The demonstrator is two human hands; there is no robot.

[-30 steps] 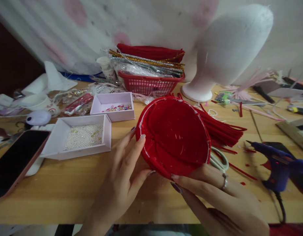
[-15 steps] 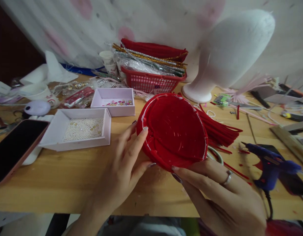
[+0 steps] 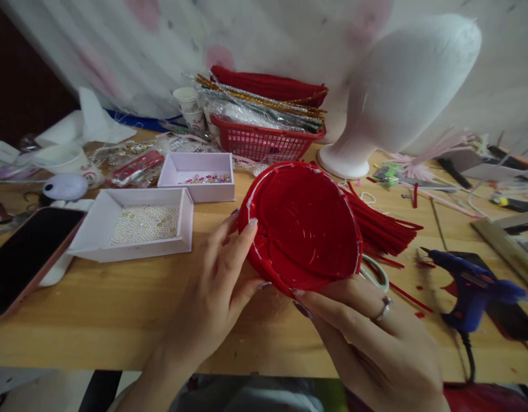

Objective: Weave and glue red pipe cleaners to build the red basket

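A round red bowl-like shell (image 3: 306,223) is held up over the table, its hollow side facing me. Whitish glue-like streaks run along its rim. My left hand (image 3: 216,280) grips the left edge, fingers on the rim and thumb below. At the lower edge, my right hand (image 3: 366,332), with a ring on one finger, pinches the rim. Behind the shell, to its right, lies a bundle of red pipe cleaners (image 3: 381,226). Part of a pale green ring-shaped handle (image 3: 377,272) shows beside my right hand.
Left are a box of pearl beads (image 3: 146,223), a box of gems (image 3: 203,178) and a phone (image 3: 30,254). A red basket (image 3: 268,140) and white foam head (image 3: 401,97) stand behind. A blue glue gun (image 3: 472,289) lies right, its cord trailing over the front edge.
My right hand has slid slightly left along the lower rim of the red shell. The left hand and the shell stay nearly where they were.
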